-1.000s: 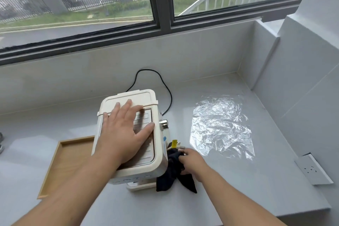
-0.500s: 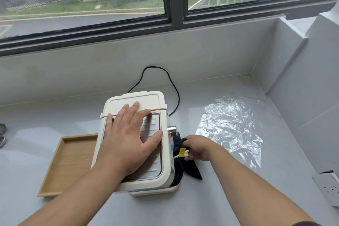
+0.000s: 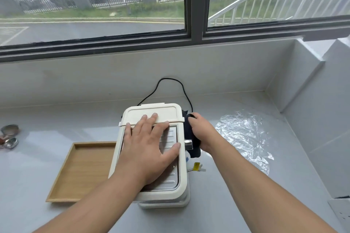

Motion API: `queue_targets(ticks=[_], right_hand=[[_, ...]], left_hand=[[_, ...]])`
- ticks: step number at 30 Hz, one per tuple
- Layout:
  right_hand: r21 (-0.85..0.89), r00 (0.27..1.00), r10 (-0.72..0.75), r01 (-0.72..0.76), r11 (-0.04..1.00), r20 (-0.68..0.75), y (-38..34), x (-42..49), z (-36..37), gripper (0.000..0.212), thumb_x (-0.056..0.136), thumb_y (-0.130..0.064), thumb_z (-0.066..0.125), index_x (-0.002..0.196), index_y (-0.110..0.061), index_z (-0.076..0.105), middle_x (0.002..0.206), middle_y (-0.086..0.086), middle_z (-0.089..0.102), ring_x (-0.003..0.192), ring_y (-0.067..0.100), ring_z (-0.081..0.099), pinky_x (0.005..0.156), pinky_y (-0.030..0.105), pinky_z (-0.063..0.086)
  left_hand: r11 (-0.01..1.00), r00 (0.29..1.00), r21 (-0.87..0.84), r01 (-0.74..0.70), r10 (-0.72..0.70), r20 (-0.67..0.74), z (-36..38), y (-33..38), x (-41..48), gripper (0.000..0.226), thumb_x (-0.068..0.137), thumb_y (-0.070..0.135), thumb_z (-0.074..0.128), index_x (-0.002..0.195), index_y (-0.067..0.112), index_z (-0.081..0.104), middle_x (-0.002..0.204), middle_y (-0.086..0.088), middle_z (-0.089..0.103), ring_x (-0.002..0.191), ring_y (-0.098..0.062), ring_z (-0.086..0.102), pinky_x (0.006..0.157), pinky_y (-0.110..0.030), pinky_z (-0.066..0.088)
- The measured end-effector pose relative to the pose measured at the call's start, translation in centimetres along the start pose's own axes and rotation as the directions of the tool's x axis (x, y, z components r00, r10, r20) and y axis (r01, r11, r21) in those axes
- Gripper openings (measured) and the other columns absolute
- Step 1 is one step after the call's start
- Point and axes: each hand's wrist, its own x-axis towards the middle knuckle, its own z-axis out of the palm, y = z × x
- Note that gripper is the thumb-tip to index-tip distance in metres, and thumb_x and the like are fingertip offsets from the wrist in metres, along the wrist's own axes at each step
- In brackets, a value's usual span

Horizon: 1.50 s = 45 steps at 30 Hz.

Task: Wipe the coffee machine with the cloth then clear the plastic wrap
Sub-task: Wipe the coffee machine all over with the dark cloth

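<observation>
A cream coffee machine [image 3: 166,113] stands in the middle of the grey counter. My left hand [image 3: 147,145] lies flat on its top with the fingers spread, holding nothing. My right hand [image 3: 202,132] grips a dark cloth [image 3: 191,142] and presses it against the machine's right side, near the back. A sheet of clear plastic wrap [image 3: 244,134] lies flat on the counter to the right of the machine, apart from my hand.
A shallow wooden tray [image 3: 81,172] sits against the machine's left side. A black cord [image 3: 170,81] loops behind the machine. Small metal items [image 3: 9,136] lie at the far left. A wall socket [image 3: 341,213] is at the lower right. The wall closes the right side.
My right hand has slid the cloth from the machine's front right corner back along its right side toward the rear. My left hand stays flat on top.
</observation>
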Motion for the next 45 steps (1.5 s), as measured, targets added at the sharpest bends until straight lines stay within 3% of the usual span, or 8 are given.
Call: queue_targets(ticks=[5,8,12,19,26,29,32,45], right_hand=[[0.02,0.984,-0.165,0.167,0.986,-0.06,-3.4,-3.7,1.4,0.018,0.082,-0.02,0.048,0.089,-0.025,0.064,0.073,0.005,0.059,0.063,0.021,0.052,0.059,0.034,0.046],[-0.306,0.937,-0.333,0.287,0.908,-0.11,-4.8,-5.8,2.1,0.013,0.075,-0.029,0.054,0.085,-0.035,0.06,0.077,-0.008,0.061,0.059,0.017,0.051,0.058,0.029,0.041],[-0.787,0.806,-0.591,0.351,0.506,-0.02,-5.2,-6.8,3.4,0.015,0.082,-0.025,0.063,0.095,-0.03,0.064,0.1,-0.006,0.053,0.088,0.02,0.053,0.075,0.033,0.041],[-0.919,0.69,-0.664,0.394,0.013,0.287,-5.5,-8.2,5.3,0.02,0.079,-0.022,0.064,0.099,-0.02,0.068,0.101,0.001,0.055,0.089,0.025,0.045,0.085,0.035,0.041],[-0.864,0.736,-0.598,0.484,0.138,0.317,-5.4,-9.0,7.8,0.012,0.079,-0.021,0.064,0.087,-0.028,0.06,0.09,-0.012,0.047,0.088,0.018,0.04,0.071,0.025,0.023],[-0.841,0.757,-0.557,0.512,0.178,0.343,-4.9,-9.8,9.8,0.009,0.084,-0.022,0.063,0.09,-0.027,0.061,0.091,-0.009,0.049,0.09,0.023,0.046,0.076,0.031,0.032],[-0.807,0.771,-0.552,0.525,0.27,0.317,-4.4,-11.0,11.9,0.015,0.084,-0.018,0.064,0.099,-0.021,0.065,0.089,-0.007,0.05,0.09,0.025,0.05,0.075,0.033,0.033],[-0.658,0.883,-0.43,0.44,0.611,0.191,-4.0,-16.1,14.5,0.044,0.08,-0.023,0.067,0.123,-0.03,0.064,0.117,-0.008,0.07,0.109,0.008,0.064,0.096,0.037,0.055]], left_hand=[[1.0,1.0,0.013,0.006,-0.007,0.015,-0.3,0.2,-0.1,0.074,0.082,0.085,0.031,0.147,0.049,0.038,0.172,0.012,0.019,0.16,-0.015,0.004,0.129,-0.055,-0.003],[1.0,1.0,0.013,0.009,-0.01,0.021,-0.4,0.2,-0.1,0.077,0.082,0.086,0.029,0.149,0.049,0.038,0.173,0.011,0.018,0.16,-0.016,0.002,0.128,-0.055,-0.004],[1.0,1.0,-0.002,0.004,-0.004,0.021,-0.3,0.2,-0.1,0.082,0.08,0.09,0.026,0.148,0.047,0.041,0.173,0.01,0.021,0.161,-0.016,0.004,0.128,-0.055,-0.004],[0.997,1.0,-0.079,-0.009,0.011,0.017,-0.5,0.0,-0.2,0.081,0.084,0.073,0.031,0.153,0.03,0.036,0.171,0.005,0.028,0.161,-0.02,0.009,0.129,-0.054,-0.003],[0.7,0.979,-0.706,0.102,-0.198,-0.055,-1.6,-2.1,-0.6,0.035,0.075,0.021,0.049,0.101,0.044,0.052,0.099,0.019,0.063,0.102,-0.013,0.054,0.099,-0.035,0.047],[0.571,0.957,-0.81,0.135,-0.286,-0.042,-2.1,-2.2,-0.4,0.03,0.077,0.023,0.047,0.096,0.045,0.055,0.098,0.028,0.067,0.094,0.008,0.059,0.072,-0.012,0.042],[0.503,0.95,-0.85,0.158,-0.312,-0.008,-3.1,-2.9,-0.2,0.031,0.072,0.023,0.045,0.093,0.043,0.057,0.091,0.015,0.069,0.081,0.004,0.061,0.066,-0.025,0.042],[0.702,0.995,-0.706,0.091,-0.091,0.038,-6.0,-6.8,-0.8,0.024,0.077,0.03,0.047,0.094,0.041,0.06,0.094,0.019,0.07,0.094,-0.005,0.066,0.071,-0.028,0.048]])
